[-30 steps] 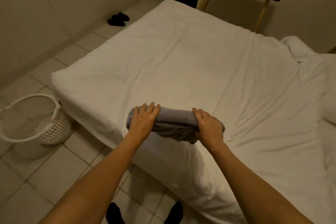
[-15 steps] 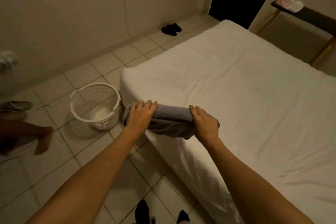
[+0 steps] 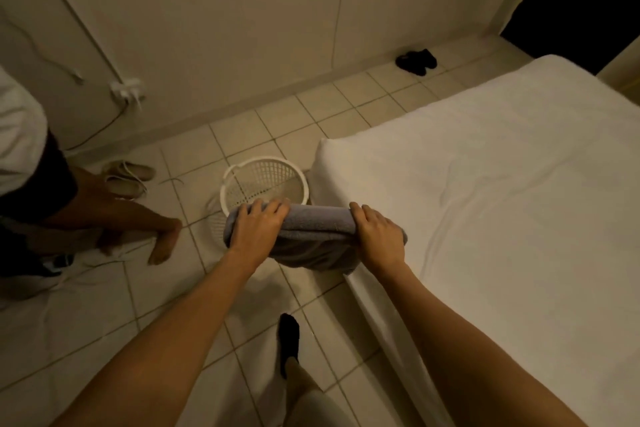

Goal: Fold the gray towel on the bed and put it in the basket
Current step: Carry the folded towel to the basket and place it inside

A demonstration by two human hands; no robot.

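Your left hand (image 3: 254, 230) and right hand (image 3: 379, 237) each curl over one end of the folded gray towel (image 3: 317, 224). You hold it in the air above the near rim of the white basket (image 3: 265, 184), which stands on the tiled floor beside the bed (image 3: 502, 184) corner.

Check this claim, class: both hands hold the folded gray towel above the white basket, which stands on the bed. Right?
Wrong in one respect. The head view shows the white basket on the tiled floor beside the bed. Left hand and right hand do hold the gray towel.
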